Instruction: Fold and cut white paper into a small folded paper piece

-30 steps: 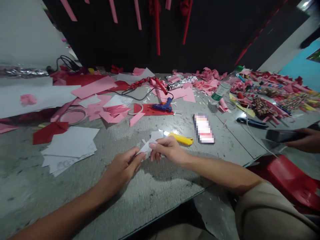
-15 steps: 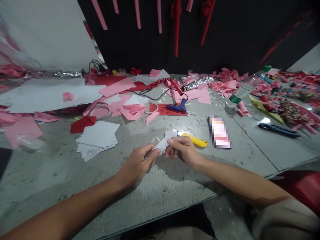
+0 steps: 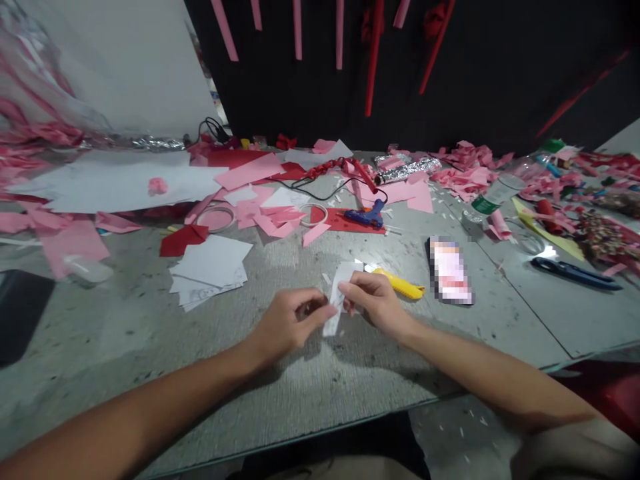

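Observation:
A narrow folded strip of white paper (image 3: 333, 321) with faint grey marks is held just above the table between my two hands. My right hand (image 3: 377, 300) pinches its upper part between thumb and fingers. At its lower left edge my left hand (image 3: 295, 317) has curled fingers, with the thumb tip against the paper. Just beyond my right hand lies a yellow utility knife (image 3: 400, 283), its blade end partly behind the fingers. To the left rests a stack of white paper sheets (image 3: 213, 263).
A phone (image 3: 450, 270) lies right of the knife. Farther back are a blue glue gun (image 3: 367, 215) on red paper, tape rolls (image 3: 216, 218) and pink paper scraps (image 3: 273, 223). Dark-handled scissors (image 3: 575, 273) and a plastic bottle (image 3: 493, 197) are on the right; a dark object (image 3: 23, 313) is at left.
The paper strip has turned from slanting toward my left hand to nearly upright. My left hand's grip has loosened and shifted to its edge. The view has swung slightly left.

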Demonstrator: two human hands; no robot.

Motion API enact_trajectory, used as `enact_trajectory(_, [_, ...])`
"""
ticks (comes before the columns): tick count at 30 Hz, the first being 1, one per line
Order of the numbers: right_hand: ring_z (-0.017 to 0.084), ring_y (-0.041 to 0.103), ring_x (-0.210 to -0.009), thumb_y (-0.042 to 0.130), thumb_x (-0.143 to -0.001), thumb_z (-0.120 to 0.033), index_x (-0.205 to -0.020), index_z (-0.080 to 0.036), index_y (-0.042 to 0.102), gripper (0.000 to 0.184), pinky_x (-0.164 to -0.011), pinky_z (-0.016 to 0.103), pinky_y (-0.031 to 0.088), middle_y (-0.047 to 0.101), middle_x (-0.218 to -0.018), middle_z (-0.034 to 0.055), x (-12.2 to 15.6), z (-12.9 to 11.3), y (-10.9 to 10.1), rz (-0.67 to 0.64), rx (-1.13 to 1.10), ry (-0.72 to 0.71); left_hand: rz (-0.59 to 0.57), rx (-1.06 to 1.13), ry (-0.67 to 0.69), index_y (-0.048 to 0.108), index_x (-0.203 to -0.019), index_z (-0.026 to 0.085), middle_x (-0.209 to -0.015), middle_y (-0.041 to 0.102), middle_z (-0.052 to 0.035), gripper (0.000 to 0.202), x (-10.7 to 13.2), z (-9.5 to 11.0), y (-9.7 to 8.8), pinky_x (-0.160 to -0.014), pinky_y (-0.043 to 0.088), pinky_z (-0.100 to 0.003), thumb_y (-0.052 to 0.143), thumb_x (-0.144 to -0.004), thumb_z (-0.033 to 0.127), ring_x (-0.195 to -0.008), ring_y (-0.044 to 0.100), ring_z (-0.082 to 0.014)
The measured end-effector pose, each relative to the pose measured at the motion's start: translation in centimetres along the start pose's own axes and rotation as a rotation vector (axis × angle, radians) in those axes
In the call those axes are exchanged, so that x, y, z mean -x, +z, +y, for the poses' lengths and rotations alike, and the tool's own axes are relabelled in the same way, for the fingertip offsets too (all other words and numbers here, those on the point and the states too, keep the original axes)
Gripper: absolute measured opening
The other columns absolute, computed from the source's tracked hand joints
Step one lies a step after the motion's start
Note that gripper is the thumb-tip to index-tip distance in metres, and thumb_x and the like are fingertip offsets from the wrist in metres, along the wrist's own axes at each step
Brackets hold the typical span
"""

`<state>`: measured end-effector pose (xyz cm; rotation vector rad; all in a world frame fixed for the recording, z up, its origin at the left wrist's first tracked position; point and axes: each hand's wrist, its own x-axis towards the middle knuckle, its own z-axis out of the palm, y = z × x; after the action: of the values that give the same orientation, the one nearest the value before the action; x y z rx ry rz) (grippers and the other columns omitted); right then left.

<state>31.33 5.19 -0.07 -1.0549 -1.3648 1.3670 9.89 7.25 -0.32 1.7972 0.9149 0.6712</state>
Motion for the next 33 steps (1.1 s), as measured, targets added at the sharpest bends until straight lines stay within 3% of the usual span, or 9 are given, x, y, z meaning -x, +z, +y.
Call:
enact_trajectory(4, [0.01, 0.045, -0.054, 0.074, -0.095, -0.054, -0.066, -0.018, 0.062, 0.048, -0.053, 0.026, 0.034, 0.053, -0.057, -0.0039, 0.2, -0.1, 0.1, -0.205, 0.14, 0.08, 0.093, 0.065, 0.001, 0.07, -0.088, 0.019, -0.073, 0.059, 0.0034, 0.024, 0.1, 0.0, 0.1, -0.067, 0.039, -0.028, 0.068, -0.097, 0.042, -0.069, 0.05, -0.0131])
enact_trajectory(9, [0.01, 0.038, -0.059, 0.068, -0.099, -0.052, -0.068, -0.017, 0.064, 0.046, -0.056, 0.027, 0.029, 0.046, -0.061, -0.0044, 0.5, 0.0, 0.8, -0.213, 0.223, 0.049, 0.151, 0.14, 0.017, 0.073, -0.082, 0.02, -0.077, 0.067, 0.0012, 0.026, 0.2, 0.0, 0.4, -0.071, 0.041, -0.029, 0.067, -0.1, 0.037, -0.072, 0.055, -0.0136])
enact_trajectory(15, [0.011, 0.042, -0.061, 0.066, -0.099, -0.037, -0.067, -0.017, 0.065, 0.037, -0.056, 0.028, 0.031, 0.051, -0.064, -0.0024, 1.0, -0.1, 0.6, -0.328, 0.387, -0.005, 0.651, 0.419, -0.011, 0.061, -0.077, 0.021, -0.065, 0.051, 0.0046, 0.028, -1.7, -1.8, -1.6, -0.06, 0.037, -0.026, 0.071, -0.097, 0.038, -0.061, 0.046, -0.0112])
enact_trajectory(17, [0.011, 0.041, -0.059, 0.066, -0.098, -0.036, -0.066, -0.018, 0.064, 0.037, -0.055, 0.027, 0.031, 0.049, -0.062, -0.0028, 1.0, 0.0, 0.3, -0.312, 0.392, 0.008, 0.729, 0.459, 0.006, 0.059, -0.078, 0.022, -0.064, 0.049, 0.005, 0.028, -2.2, -2.2, -2.2, -0.057, 0.035, -0.026, 0.071, -0.097, 0.038, -0.058, 0.044, -0.0108])
enact_trajectory(21, [0.012, 0.042, -0.06, 0.063, -0.101, -0.048, -0.07, -0.019, 0.065, 0.042, -0.056, 0.029, 0.032, 0.052, -0.065, -0.0017, 0.5, -0.2, -0.1, -0.107, 0.304, -0.006, 0.583, 0.443, 0.038, 0.061, -0.075, 0.02, -0.06, 0.05, 0.005, 0.03, -1.7, -1.4, -1.5, -0.055, 0.035, -0.025, 0.073, -0.096, 0.037, -0.055, 0.044, -0.0094])
enact_trajectory(24, [0.013, 0.047, -0.064, 0.065, -0.101, -0.051, -0.083, -0.019, 0.071, 0.038, -0.06, 0.029, 0.035, 0.059, -0.074, -0.0002, 0.3, -0.5, 0.2, -0.152, 0.267, -0.022, 0.402, 0.385, 0.007, 0.063, -0.074, 0.019, -0.057, 0.05, 0.0053, 0.031, -0.9, -0.3, -0.3, -0.056, 0.035, -0.024, 0.071, -0.097, 0.038, -0.055, 0.044, -0.009])
enact_trajectory(26, [0.012, 0.04, -0.061, 0.066, -0.101, -0.051, -0.072, -0.019, 0.064, 0.043, -0.058, 0.028, 0.031, 0.049, -0.066, -0.0033, 0.4, -0.5, 0.6, -0.214, 0.293, -0.017, 0.347, 0.358, -0.014, 0.063, -0.074, 0.019, -0.056, 0.048, 0.0056, 0.031, -0.6, 0.1, 0.1, -0.055, 0.035, -0.024, 0.07, -0.097, 0.038, -0.054, 0.043, -0.009])
enact_trajectory(29, [0.01, 0.033, -0.058, 0.065, -0.102, -0.051, -0.059, -0.019, 0.051, 0.055, -0.055, 0.029, 0.026, 0.037, -0.06, -0.0053, 0.5, -0.5, 0.9, -0.226, 0.328, -0.011, 0.366, 0.35, -0.016, 0.064, -0.073, 0.019, -0.056, 0.048, 0.0053, 0.032, -0.5, 0.1, 0.2, -0.057, 0.036, -0.024, 0.071, -0.097, 0.038, -0.055, 0.044, -0.0092])
enact_trajectory(33, [0.011, 0.041, -0.058, 0.063, -0.103, -0.051, -0.067, -0.017, 0.064, 0.05, -0.055, 0.028, 0.028, 0.052, -0.062, -0.002, 0.5, -0.5, 0.7, -0.215, 0.328, 0.012, 0.475, 0.424, -0.021, 0.065, -0.075, 0.019, -0.057, 0.049, 0.005, 0.031, -0.6, -0.5, 0.1, -0.058, 0.036, -0.025, 0.071, -0.098, 0.039, -0.056, 0.044, -0.0097])
